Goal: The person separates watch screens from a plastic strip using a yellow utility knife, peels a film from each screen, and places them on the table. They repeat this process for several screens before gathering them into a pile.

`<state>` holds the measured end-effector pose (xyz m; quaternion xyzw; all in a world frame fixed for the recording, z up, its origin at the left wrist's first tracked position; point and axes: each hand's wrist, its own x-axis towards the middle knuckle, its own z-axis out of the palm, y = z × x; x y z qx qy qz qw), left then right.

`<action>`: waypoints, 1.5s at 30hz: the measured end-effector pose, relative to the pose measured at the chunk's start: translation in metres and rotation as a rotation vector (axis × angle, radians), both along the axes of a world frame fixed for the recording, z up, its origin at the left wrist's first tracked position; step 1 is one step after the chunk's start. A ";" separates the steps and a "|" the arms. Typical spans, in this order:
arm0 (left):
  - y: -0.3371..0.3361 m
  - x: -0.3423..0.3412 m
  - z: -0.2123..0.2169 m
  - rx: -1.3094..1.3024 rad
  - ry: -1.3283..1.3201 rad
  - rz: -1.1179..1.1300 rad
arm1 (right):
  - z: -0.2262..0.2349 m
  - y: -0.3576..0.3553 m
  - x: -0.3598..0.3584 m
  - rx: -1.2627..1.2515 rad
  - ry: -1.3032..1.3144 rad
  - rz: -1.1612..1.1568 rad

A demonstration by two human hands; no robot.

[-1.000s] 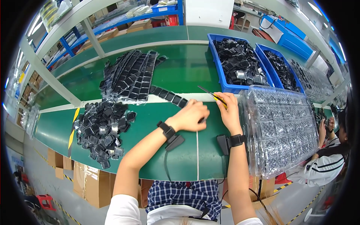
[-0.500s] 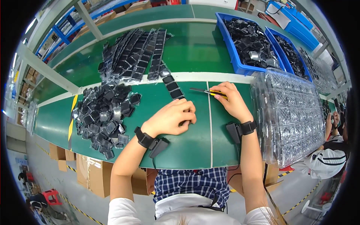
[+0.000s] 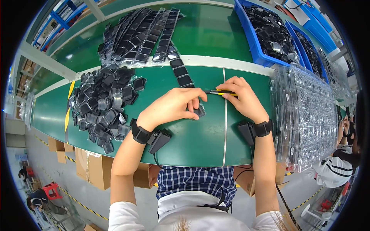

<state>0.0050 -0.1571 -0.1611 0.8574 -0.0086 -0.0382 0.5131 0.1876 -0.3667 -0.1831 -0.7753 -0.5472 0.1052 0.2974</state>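
Note:
My left hand (image 3: pixel 175 104) is curled over the near end of a strip of black square pieces in clear film (image 3: pixel 180 72). One wrapped square (image 3: pixel 199 111) shows under its fingertips; the grip itself is partly hidden. My right hand (image 3: pixel 243 96) is closed around a yellow-and-black utility knife (image 3: pixel 227 92). The knife's blade points left, its tip beside my left index finger and close to the strip. To the left lies a heap of loose wrapped black squares (image 3: pixel 102 102).
More long strips (image 3: pixel 144 34) lie on the raised green shelf behind. Blue bins (image 3: pixel 256 48) full of black pieces stand at the back right. Stacked clear plastic trays (image 3: pixel 304 119) border the right side. A white rail (image 3: pixel 227 66) crosses behind my hands. Another person sits at far right.
The knife has come leftward, its blade now close to my left fingers. My left hand's fingers have spread a little, showing a square beneath. The whole view has shifted slightly.

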 end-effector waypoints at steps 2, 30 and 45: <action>0.000 -0.002 -0.003 0.043 -0.047 0.015 | 0.001 0.000 -0.002 -0.016 -0.008 0.012; 0.018 -0.003 -0.019 0.163 -0.101 0.041 | -0.001 0.009 -0.022 -0.025 0.015 0.209; 0.021 -0.003 -0.018 0.061 -0.009 0.085 | 0.011 -0.009 0.004 -0.180 0.008 0.113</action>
